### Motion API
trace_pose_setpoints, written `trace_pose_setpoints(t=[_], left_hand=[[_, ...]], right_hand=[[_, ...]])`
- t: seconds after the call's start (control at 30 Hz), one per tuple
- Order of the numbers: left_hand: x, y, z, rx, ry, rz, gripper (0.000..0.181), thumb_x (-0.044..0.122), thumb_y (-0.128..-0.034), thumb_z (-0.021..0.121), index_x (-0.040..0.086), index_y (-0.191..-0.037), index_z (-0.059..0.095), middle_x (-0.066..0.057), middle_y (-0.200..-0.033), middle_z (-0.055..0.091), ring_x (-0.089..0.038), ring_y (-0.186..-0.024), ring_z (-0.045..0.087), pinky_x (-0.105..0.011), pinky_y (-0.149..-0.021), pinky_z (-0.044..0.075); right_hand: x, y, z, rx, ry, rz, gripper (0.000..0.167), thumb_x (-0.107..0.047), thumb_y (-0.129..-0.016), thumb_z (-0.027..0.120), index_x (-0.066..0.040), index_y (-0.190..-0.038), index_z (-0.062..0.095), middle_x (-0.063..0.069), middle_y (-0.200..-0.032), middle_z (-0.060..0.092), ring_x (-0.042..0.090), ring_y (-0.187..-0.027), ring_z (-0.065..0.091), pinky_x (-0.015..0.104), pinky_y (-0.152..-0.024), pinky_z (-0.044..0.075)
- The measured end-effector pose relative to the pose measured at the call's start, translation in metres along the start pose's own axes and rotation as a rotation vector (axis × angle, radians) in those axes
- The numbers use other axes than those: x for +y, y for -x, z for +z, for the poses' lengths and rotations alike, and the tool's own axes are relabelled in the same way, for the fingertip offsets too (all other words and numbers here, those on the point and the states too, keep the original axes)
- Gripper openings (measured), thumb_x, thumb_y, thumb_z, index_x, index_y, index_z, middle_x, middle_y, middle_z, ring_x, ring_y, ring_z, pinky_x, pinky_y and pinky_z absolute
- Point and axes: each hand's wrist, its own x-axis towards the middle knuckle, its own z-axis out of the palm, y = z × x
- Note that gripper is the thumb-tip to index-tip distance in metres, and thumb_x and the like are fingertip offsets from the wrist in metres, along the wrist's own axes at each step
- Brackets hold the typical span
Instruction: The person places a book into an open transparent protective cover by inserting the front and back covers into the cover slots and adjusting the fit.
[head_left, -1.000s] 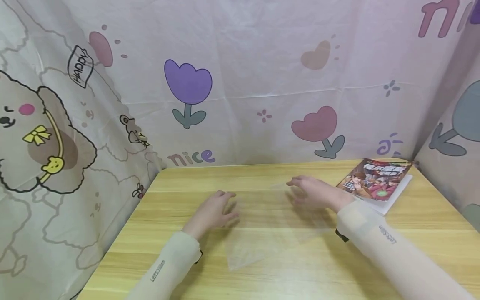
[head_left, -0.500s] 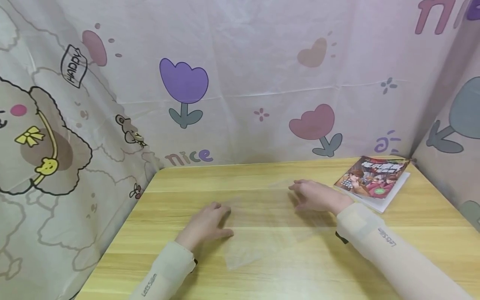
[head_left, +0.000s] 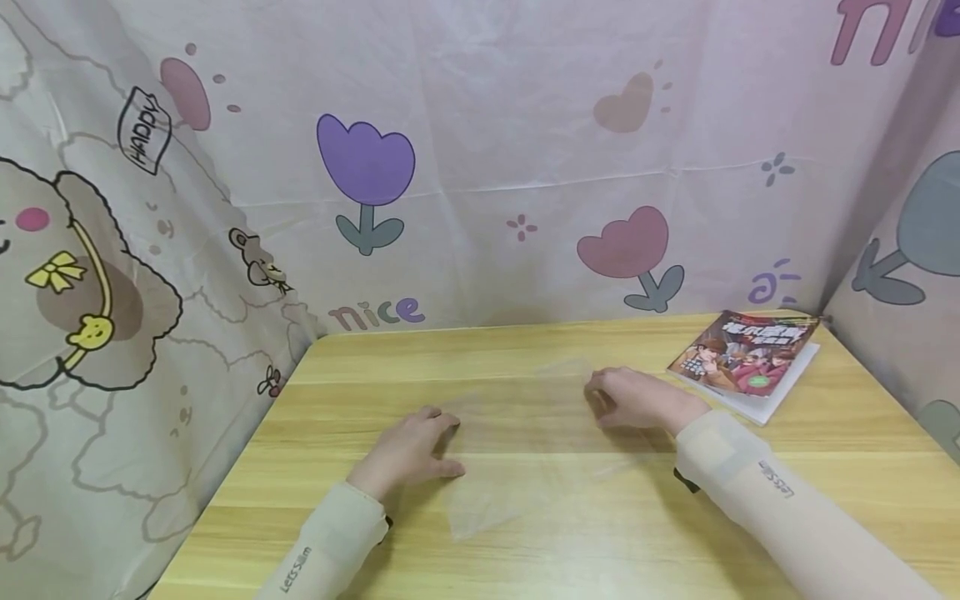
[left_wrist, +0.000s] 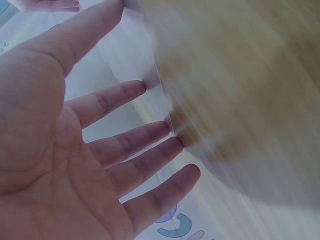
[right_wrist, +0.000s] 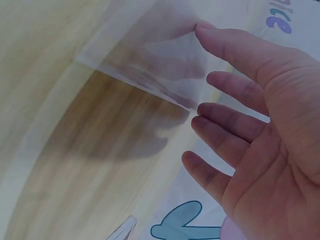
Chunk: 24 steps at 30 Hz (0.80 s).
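Note:
A clear, see-through plastic sheet [head_left: 517,450] lies on the wooden table between my hands; its outline is faint, and whether it has one layer or several I cannot tell. At its left side is my left hand [head_left: 405,450], thumb and fingers spread. In the left wrist view, fingertips of that hand [left_wrist: 75,140] come up to the sheet's edge. My right hand [head_left: 637,396] sits at the far right part of the sheet. From the right wrist, the right hand [right_wrist: 260,120] shows loosely bent, spread fingers by the plastic sheet's corner [right_wrist: 145,60], with no pinch visible.
A book with a colourful illustrated cover [head_left: 750,354] lies at the table's back right, close to my right forearm. Printed cloth [head_left: 487,167] hangs behind the table [head_left: 360,358] and along both sides.
My left hand has drawn slightly left and nearer to me. The right hand has shifted a little, its fingers bending more toward the sheet. The camera view has moved slightly.

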Motion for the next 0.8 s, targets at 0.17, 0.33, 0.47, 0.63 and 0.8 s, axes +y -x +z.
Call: trace_pose_setpoints(t=[0.17, 0.33, 0.47, 0.63, 0.8], left_hand=[[-0.0008, -0.0016, -0.0007, -0.013, 0.014, -0.01, 0.078, 0.042, -0.0822, 0.093, 0.007, -0.145, 0.064, -0.027, -0.154, 0.057, -0.049, -0.136, 0.06, -0.068, -0.11, 0.051], [0.0003, -0.0012, -0.0025, -0.027, 0.056, -0.029, 0.079, 0.039, -0.0814, 0.094, 0.005, -0.146, 0.063, -0.028, -0.156, 0.054, -0.05, -0.137, 0.059, -0.068, -0.113, 0.049], [0.001, -0.0019, -0.0038, -0.039, 0.085, -0.041, 0.079, 0.037, -0.0818, 0.094, 0.005, -0.147, 0.062, -0.028, -0.159, 0.051, -0.05, -0.14, 0.057, -0.068, -0.115, 0.047], [0.0002, -0.0057, -0.0041, -0.045, 0.099, -0.025, 0.079, 0.034, -0.0818, 0.094, 0.005, -0.147, 0.062, -0.028, -0.159, 0.052, -0.048, -0.142, 0.056, -0.066, -0.118, 0.046], [-0.0013, -0.0083, -0.0047, -0.057, 0.094, -0.012, 0.078, 0.033, -0.0818, 0.094, 0.005, -0.147, 0.061, -0.028, -0.159, 0.051, -0.048, -0.143, 0.055, -0.065, -0.12, 0.044]], right_hand=[[-0.0008, 0.0009, 0.0015, 0.011, 0.0, 0.001, 0.04, -0.013, -0.085, 0.09, -0.001, -0.12, 0.075, 0.027, -0.133, 0.07, 0.046, -0.125, 0.068, 0.044, -0.092, 0.06], [0.0003, 0.0017, 0.0043, -0.001, -0.011, 0.029, 0.049, -0.015, -0.087, 0.089, 0.003, -0.129, 0.072, 0.034, -0.144, 0.062, 0.048, -0.129, 0.065, 0.055, -0.109, 0.056], [0.0018, 0.003, 0.0051, -0.011, -0.022, 0.045, 0.051, -0.016, -0.089, 0.088, 0.005, -0.132, 0.071, 0.035, -0.147, 0.059, 0.052, -0.135, 0.06, 0.059, -0.115, 0.051], [0.0038, 0.0065, 0.005, -0.017, -0.024, 0.056, 0.053, -0.017, -0.089, 0.088, 0.006, -0.134, 0.07, 0.036, -0.147, 0.059, 0.052, -0.136, 0.06, 0.06, -0.116, 0.049], [0.0035, 0.0097, 0.0057, -0.018, -0.026, 0.063, 0.053, -0.017, -0.088, 0.089, 0.006, -0.132, 0.07, 0.034, -0.144, 0.062, 0.05, -0.132, 0.063, 0.06, -0.114, 0.051]])
